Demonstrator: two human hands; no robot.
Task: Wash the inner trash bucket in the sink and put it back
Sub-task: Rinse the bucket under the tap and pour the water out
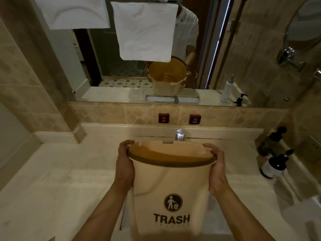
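Trash bucket [171, 186] held over the sink [215, 216], mouth tipped toward the faucet [180, 134], left hand [125, 168] and right hand [217, 169] gripping its rim — washing apparently underway or just starting; no water visible — return still pending.

- The trash bucket [171, 185] is cream plastic with a brown rim, printed "TRASH" under a round pictogram.
- It is held above the sink [215, 214], in front of the faucet [180, 134], mouth tilted toward the faucet.
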